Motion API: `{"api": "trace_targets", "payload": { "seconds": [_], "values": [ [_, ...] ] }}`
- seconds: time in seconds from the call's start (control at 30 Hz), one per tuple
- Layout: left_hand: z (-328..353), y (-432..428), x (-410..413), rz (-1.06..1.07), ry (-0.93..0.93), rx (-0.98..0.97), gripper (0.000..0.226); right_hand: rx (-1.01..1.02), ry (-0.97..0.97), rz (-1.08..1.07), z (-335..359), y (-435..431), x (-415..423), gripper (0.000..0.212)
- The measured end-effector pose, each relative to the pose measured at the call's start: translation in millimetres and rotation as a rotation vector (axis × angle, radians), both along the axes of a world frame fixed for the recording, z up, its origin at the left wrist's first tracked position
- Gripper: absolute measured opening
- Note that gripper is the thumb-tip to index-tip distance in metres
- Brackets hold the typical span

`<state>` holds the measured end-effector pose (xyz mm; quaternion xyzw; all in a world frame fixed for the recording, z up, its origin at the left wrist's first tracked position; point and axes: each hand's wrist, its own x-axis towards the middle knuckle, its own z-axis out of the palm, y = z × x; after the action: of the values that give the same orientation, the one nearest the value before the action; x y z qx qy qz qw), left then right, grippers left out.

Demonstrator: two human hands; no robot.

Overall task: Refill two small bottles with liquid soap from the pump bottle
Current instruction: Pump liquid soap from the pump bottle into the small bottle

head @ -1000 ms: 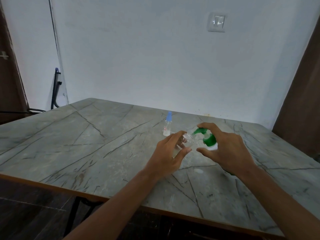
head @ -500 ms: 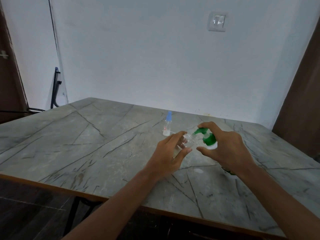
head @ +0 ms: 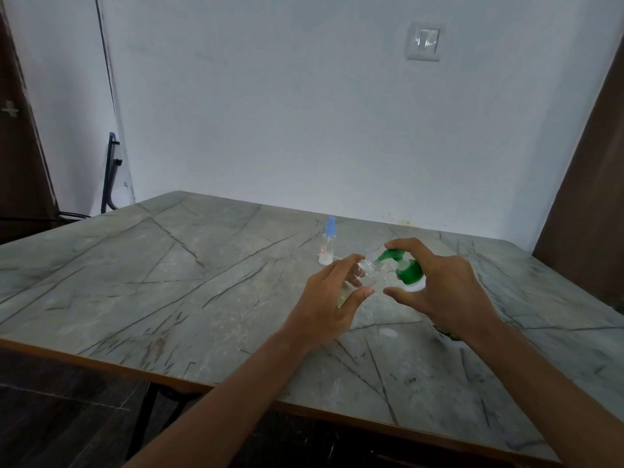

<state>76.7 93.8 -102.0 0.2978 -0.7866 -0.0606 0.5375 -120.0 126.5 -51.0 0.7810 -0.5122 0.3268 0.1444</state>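
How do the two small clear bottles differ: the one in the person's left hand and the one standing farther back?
The held bottle is gripped by the left hand and tilted; the standing bottle is upright on the table, untouched. The held bottle is open, its mouth at the nozzle of the pump bottle; the standing bottle wears a blue cap. Both are small and clear.

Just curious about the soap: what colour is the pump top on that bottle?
Green. The pump top shows best in the head view.
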Motion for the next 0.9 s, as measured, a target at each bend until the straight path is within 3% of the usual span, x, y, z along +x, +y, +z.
{"api": "trace_targets", "payload": {
  "seconds": [0.23,0.57,0.9],
  "values": [
    [-1.7,-1.7,-1.0,0.0,-0.034,-0.01,0.045,0.007,-0.042,-0.002,-0.2,1.9,1.9,0.061],
    [0.0,-0.9,0.1,-0.004,0.012,-0.037,0.044,-0.03,0.032,-0.024,-2.2,1.7,2.3,0.077],
    [0.5,1.0,-0.2,-0.001,-0.026,-0.066,0.044,0.027,-0.028,-0.052,-0.7,3.9,3.3,0.061]
  ]
}}
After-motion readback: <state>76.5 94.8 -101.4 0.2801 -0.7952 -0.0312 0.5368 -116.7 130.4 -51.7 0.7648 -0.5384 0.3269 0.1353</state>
